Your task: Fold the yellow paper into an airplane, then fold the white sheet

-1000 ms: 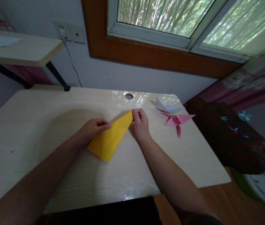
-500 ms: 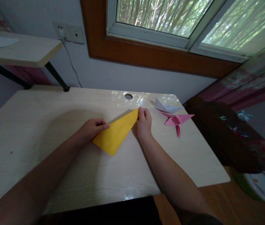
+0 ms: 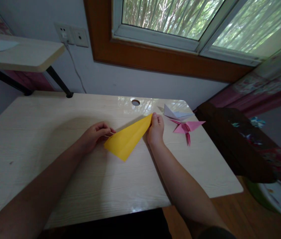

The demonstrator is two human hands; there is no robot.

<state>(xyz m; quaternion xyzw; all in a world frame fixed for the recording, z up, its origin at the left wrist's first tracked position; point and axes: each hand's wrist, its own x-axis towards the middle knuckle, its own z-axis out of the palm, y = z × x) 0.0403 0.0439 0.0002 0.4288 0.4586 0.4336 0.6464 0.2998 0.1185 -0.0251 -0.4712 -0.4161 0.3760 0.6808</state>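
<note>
Tabletop [image 3: 55, 172]: pale wood-grain surface that carries everything at hand, with a round cable hole [image 3: 135, 102] near its far edge.
Window [image 3: 170, 20]: white frame in a brown wooden surround above the wall, green foliage behind the glass.
Side shelf [image 3: 18, 54]: a second pale board on dark legs at the far left, raised above the tabletop.
Dark cabinet [image 3: 240, 142]: low brown unit just beyond the tabletop's right edge, with small coloured bits on top, too blurred to name.
Yellow paper [image 3: 129, 137]: folded into a long triangle, lying near the middle of the tabletop between the two hands; its narrow tip points away to the right, its wide end lies toward the left hand.
Left hand [image 3: 94, 134]: rests on the tabletop at the paper's wide left corner, fingers [image 3: 106, 131] curled with their tips at the paper's edge; whether they pinch it or only touch it cannot be told.
Right hand [image 3: 156, 127]: fingers closed in a pinch on the paper's narrow far tip, thumb side facing the paper.
Pink folded figure [image 3: 186, 127]: origami piece with spread wings, to the right of the right hand and apart from it.
White folded figure [image 3: 176, 113]: smaller pale piece just behind the pink one.
Wall sockets [image 3: 72, 33]: two plates on the wall, a cord hanging from the left one.
</note>
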